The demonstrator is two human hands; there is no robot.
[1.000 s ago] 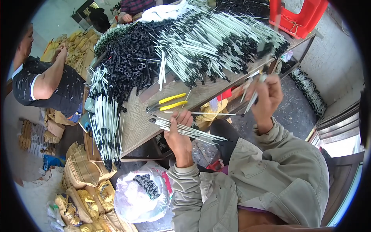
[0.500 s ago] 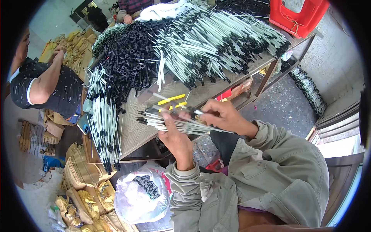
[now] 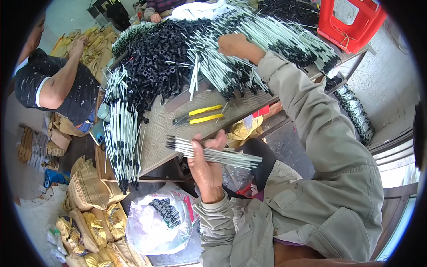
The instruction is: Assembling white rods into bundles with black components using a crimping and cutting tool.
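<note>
In my left hand (image 3: 207,169) is a bundle of thin white rods with black tips (image 3: 231,157). The thumb lies across the rods, and their black ends point left. My right hand (image 3: 235,46) is stretched out over the large pile of white rods with black ends (image 3: 253,42). Its fingers curl down into the pile, and whatever they pinch is hidden. Pliers with yellow handles (image 3: 205,114) lie on the patterned tabletop (image 3: 162,129), beyond my left hand. Left of the pile is a heap of black tubular plastic parts (image 3: 155,62).
More rods (image 3: 121,142) are stacked at the table's left corner. A red plastic stool (image 3: 351,24) rests at the far right. Below the table stands a white plastic bag (image 3: 155,224) beside brown sacks (image 3: 89,184). One person (image 3: 58,89) works at left; another person's hand (image 3: 155,18) shows at the far edge.
My right hand has left the bundle and reached forward to the rod pile. My left hand still holds the rods, a little lower. The pliers, blurred before, now show clearly.
</note>
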